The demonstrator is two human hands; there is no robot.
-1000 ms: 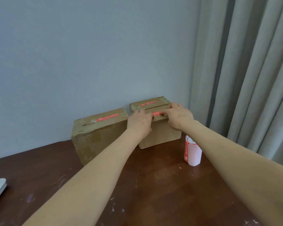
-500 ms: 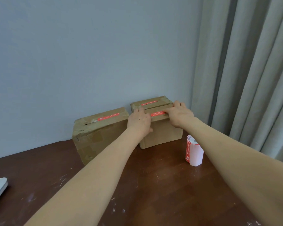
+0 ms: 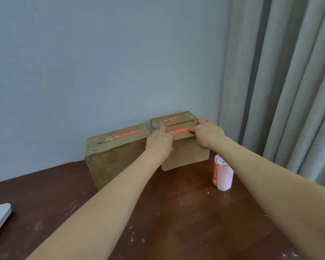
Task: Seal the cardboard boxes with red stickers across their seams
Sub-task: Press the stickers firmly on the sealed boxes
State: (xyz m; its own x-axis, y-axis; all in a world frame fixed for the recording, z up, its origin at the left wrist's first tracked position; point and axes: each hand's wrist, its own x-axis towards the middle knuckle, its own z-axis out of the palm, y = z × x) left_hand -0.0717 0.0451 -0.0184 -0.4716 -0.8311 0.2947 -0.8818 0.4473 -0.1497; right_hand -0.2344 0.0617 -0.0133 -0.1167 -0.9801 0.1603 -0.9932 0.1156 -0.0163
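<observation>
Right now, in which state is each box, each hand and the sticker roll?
Large left box: closed, stickered on top.
Rear small box: closed, stickered on top.
Front small box: closed, red sticker lying on top.
Left hand: fingers pressing the sticker's left end.
Right hand: fingers pressing its right end.
Sticker roll: upright on the table, untouched.

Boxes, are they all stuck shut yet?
Nearly. Done: the left sticker sits on the left box, and the back sticker on the back box. In hand: the left hand and right hand press the front sticker onto the front box. Left: finish smoothing it; no bare box shows.
</observation>
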